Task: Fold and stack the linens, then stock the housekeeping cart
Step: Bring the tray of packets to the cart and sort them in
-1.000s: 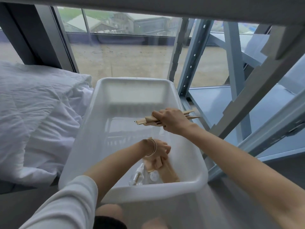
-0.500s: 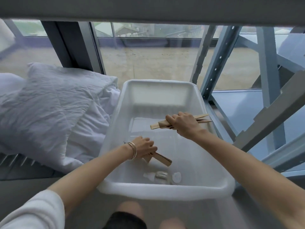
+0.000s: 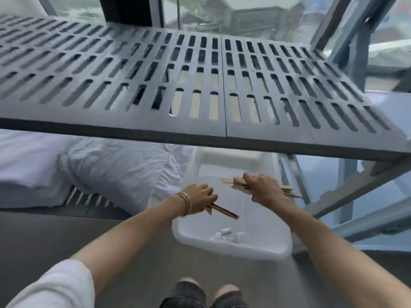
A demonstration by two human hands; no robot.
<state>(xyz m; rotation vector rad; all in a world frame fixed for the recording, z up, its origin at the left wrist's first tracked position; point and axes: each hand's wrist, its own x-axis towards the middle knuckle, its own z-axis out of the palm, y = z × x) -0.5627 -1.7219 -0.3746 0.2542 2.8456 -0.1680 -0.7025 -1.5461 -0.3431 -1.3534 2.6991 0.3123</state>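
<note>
**Fingers curled on brown paper packets over the tub**

Fingers (image 3: 205,192) of left hand (image 3: 199,200) curled round thin brown packets (image 3: 224,212), at 9 o'clock inside white tub (image 3: 233,248); right hand (image 3: 263,189) clenched on a bundle of similar packets (image 3: 238,180) at 2 o'clock; small white bottles (image 3: 226,233), blurred, possibly toiletries, at 6 o'clock on tub floor; rumpled white linens (image 3: 115,170) at 9 o'clock beside tub; slotted grey shelf (image 3: 178,85) overhead at 12 o'clock.

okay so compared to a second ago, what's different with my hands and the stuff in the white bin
The left hand has lifted up from the near end of the white bin, carrying a brown paper packet clear of the small bottles. The view also tipped upward, bringing the slotted shelf overhead into sight. Unchanged: the right hand still grips its bundle of packets over the bin; bottles stay put.
</note>
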